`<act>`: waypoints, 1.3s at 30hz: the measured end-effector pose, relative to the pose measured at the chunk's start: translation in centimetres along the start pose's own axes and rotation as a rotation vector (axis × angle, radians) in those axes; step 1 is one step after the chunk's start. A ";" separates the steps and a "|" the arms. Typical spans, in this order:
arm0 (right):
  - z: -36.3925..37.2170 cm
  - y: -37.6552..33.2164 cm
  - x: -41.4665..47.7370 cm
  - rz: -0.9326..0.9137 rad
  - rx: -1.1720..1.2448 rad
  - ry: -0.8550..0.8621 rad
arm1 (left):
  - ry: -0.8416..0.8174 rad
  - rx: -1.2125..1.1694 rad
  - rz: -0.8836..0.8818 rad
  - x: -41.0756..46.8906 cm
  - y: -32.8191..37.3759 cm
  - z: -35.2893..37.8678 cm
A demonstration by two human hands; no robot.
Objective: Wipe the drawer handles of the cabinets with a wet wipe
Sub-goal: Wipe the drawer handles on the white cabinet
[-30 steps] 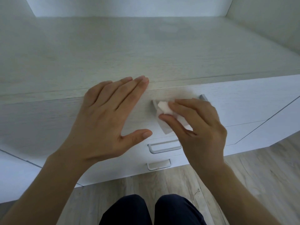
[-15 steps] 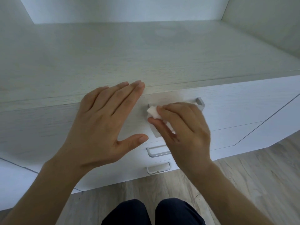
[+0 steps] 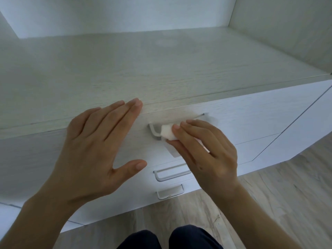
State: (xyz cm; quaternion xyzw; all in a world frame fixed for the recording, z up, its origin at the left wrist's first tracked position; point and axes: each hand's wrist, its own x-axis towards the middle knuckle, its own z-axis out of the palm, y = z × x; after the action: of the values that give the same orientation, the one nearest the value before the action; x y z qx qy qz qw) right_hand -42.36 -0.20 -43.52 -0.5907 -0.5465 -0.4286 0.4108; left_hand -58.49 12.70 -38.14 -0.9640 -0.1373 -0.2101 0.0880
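Observation:
A folded white wet wipe (image 3: 168,134) is pinched in my right hand (image 3: 206,155) and pressed against the left end of the top drawer's metal handle (image 3: 153,131). The handle's right end (image 3: 206,115) shows past my fingers; its middle is hidden by the hand. My left hand (image 3: 97,150) lies flat with straight fingers on the top drawer front (image 3: 251,112), left of the handle, fingertips at the cabinet's top edge. Two lower drawer handles, one (image 3: 170,174) above the other (image 3: 169,192), sit below my hands.
The pale wooden cabinet top (image 3: 161,65) stretches back to a white wall, with a side panel (image 3: 287,24) at the right. Light wood flooring (image 3: 278,203) lies below the drawers. My dark-trousered knees (image 3: 170,238) show at the bottom edge.
My right hand has slid the wipe leftward along the top handle, uncovering its right end. The left hand has stayed flat on the drawer front.

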 end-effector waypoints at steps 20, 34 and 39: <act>-1.1 2.3 -0.2 0.010 0.061 -0.027 | 0.022 -0.010 0.001 0.0 0.1 0.0; -5.8 4.8 -5.6 0.013 -0.015 0.071 | 0.165 0.165 0.053 -0.3 -0.5 1.4; -4.9 4.7 -11.3 0.146 -0.038 -0.020 | 0.124 0.254 0.115 -5.4 1.4 7.0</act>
State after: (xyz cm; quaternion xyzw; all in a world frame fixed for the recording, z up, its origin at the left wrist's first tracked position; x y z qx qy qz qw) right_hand -38.31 -8.46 -52.94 -0.6408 -0.4977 -0.4018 0.4245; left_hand -60.08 11.73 -46.88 -0.9365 -0.1015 -0.2449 0.2296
